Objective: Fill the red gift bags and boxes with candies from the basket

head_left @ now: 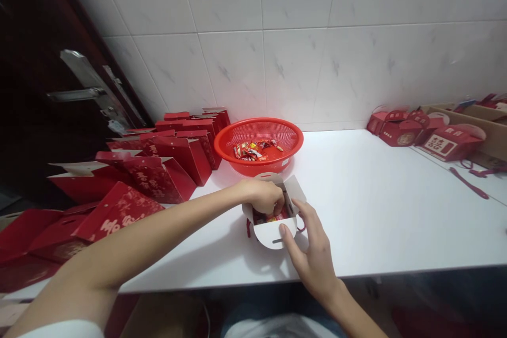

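Observation:
A small open candy box (273, 235), white inside with its flaps spread, stands near the front edge of the table. Red wrapped candies (282, 215) lie in it. My left hand (264, 196) reaches down into the box from the left, its fingers curled and their tips partly hidden among the candies. Along the right side, my right hand (312, 245) steadies the box, thumb on the front flap and fingers at the right flap. Just behind the box is a red plastic basket (259, 169) with several wrapped candies (255, 150) in it.
Several red paper boxes (174, 150) with open tops crowd the left of the white table (356, 211). Closed red boxes (451, 141) sit at the far right beside a cardboard carton (491, 129) and a dark red strap (469, 184). A tiled wall (293, 74) runs behind.

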### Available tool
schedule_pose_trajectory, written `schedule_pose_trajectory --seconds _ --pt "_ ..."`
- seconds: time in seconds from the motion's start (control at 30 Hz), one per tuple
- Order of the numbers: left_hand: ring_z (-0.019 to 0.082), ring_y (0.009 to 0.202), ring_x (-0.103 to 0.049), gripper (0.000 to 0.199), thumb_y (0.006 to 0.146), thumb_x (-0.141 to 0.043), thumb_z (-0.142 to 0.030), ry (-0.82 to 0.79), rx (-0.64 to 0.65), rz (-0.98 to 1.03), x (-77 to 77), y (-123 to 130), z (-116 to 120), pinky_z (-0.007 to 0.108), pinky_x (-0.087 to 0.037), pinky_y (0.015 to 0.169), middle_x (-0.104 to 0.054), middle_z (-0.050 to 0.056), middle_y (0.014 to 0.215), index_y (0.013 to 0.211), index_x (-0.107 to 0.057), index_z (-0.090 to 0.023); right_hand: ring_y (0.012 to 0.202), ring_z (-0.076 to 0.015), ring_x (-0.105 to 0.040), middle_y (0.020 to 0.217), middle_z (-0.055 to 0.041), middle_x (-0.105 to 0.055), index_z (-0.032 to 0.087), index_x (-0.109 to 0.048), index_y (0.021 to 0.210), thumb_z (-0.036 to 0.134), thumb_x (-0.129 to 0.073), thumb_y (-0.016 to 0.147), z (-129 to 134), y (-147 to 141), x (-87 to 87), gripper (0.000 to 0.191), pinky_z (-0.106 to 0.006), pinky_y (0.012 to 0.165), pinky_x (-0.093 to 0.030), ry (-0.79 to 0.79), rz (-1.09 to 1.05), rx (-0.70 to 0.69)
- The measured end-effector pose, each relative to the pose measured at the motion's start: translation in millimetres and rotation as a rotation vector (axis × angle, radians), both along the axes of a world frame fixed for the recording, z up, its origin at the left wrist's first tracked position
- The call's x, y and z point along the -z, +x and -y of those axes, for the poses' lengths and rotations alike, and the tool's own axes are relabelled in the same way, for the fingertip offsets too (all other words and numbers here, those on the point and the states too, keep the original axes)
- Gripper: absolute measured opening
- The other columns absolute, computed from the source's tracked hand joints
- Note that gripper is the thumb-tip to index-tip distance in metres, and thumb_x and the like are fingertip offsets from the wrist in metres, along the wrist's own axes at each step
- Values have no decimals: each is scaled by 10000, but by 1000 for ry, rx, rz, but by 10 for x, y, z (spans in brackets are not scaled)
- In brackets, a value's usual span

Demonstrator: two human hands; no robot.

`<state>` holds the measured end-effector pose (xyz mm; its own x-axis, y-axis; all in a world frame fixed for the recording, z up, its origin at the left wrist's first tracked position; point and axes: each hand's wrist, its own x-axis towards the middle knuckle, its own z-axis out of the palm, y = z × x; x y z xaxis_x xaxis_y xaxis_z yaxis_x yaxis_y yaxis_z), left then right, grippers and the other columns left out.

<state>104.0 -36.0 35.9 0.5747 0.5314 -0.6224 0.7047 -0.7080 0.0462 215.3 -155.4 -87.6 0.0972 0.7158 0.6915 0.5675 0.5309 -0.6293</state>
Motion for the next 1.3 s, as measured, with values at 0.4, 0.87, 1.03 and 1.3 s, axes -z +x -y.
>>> schedule_pose_trajectory --seconds 0.4,0.87,1.03,1.3 --pt "265 922 -680 263 698 -607 -73 4 -130 107 85 -14 17 290 -511 626 -757 74 945 872 -758 -202 1119 -265 -628 1239 -145 -631 214 -462 1386 218 -559 959 -17 -14 1 438 -424 878 -567 6 11 18" --pt "253 770 -684 133 652 -609 -95 146 32 169 134 -24 40 342 -522 728 -713 73 716 707 -698 -176 1150 -271 -618 1255 -149 -631 212 -469 1380 218 -563 955 -11 -15 -1 435 -440 904 -562 3 30 24" --pt "258 861 -678 202 681 -603 -111 132 -12 130 65 -37 30 318 -499 690 -734 76 829 803 -742 -195 1162 -290 -625 1258 -153 -641 218 -473 1385 227 -560 953 -30 -7 -6 440 -466 911 -563 3 49 24" --pt "212 754 -646 146 715 -633 -142 -33 12 97 -24 -149 0 265 -434 567 -729 37 777 794 -744 -194 1175 -292 -609 1268 -158 -629 210 -473 1382 215 -559 954 -49 -5 -3 437 -477 920 -555 -11 28 -19"
